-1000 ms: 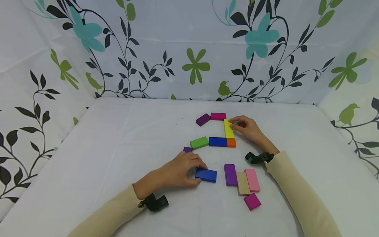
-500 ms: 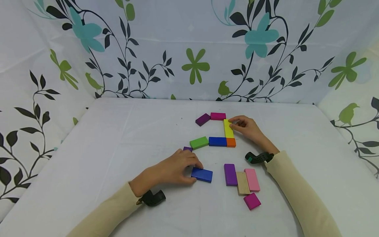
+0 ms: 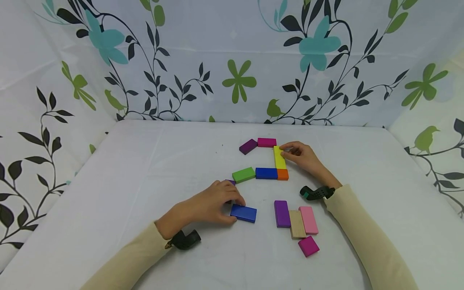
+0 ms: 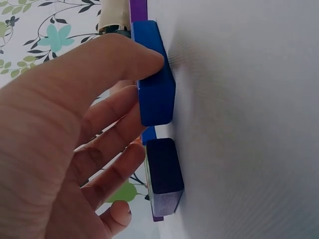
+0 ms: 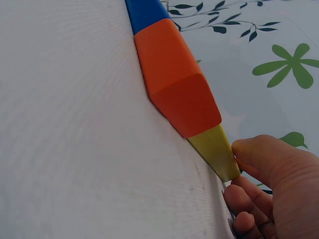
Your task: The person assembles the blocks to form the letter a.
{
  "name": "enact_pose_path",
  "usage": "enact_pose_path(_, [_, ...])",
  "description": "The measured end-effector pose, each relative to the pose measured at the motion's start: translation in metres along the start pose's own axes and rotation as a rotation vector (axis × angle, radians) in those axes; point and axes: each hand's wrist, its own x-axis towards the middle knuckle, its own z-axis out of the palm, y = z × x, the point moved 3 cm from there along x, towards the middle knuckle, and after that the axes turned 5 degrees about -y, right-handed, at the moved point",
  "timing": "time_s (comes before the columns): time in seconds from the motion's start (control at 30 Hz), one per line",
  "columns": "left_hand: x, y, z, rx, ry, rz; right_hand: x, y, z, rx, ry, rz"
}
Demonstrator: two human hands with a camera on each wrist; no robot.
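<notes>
On the white tabletop, a blue block [image 3: 243,213] lies flat, and my left hand [image 3: 204,207] pinches its left end between thumb and fingers. In the left wrist view the thumb presses one long side of this blue block [image 4: 157,92], the fingers behind it. A purple block [image 3: 230,182] shows only partly behind the left hand. Farther back, my right hand [image 3: 304,158] holds a yellow block [image 3: 279,158] at its far right side with thumb and fingertips. That yellow block [image 5: 217,154] meets an orange block [image 5: 172,69] end to end in the right wrist view.
A bent row continues from the orange block [image 3: 283,174] through another blue block [image 3: 266,173] to a green block [image 3: 244,175]. Magenta [image 3: 266,142] and dark purple [image 3: 248,146] blocks sit behind. Near the right forearm lie purple [image 3: 282,214], tan [image 3: 297,224], pink [image 3: 309,220] and magenta [image 3: 309,246] blocks.
My left hand has slid the blue block a short way left and slightly back, covering more of the purple block behind it. The right hand stays at the yellow block.
</notes>
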Motion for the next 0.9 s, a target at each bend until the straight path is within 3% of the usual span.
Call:
enact_pose_path(0.27, [-0.004,-0.009,-0.005,-0.047,0.053,-0.007,0.000,0.001,0.000,0.001,0.003,-0.006])
enact_pose_path(0.47, [-0.002,-0.013,-0.003,-0.053,0.050,0.018,0.000,-0.001,0.000,0.000,0.002,-0.006])
enact_pose_path(0.7, [-0.002,-0.014,0.002,-0.217,0.012,-0.011,0.000,-0.001,0.001,-0.005,0.001,-0.014])
enact_pose_path(0.9, [-0.002,-0.015,0.002,-0.236,0.011,-0.010,-0.001,-0.003,0.001,-0.010,0.003,-0.003])
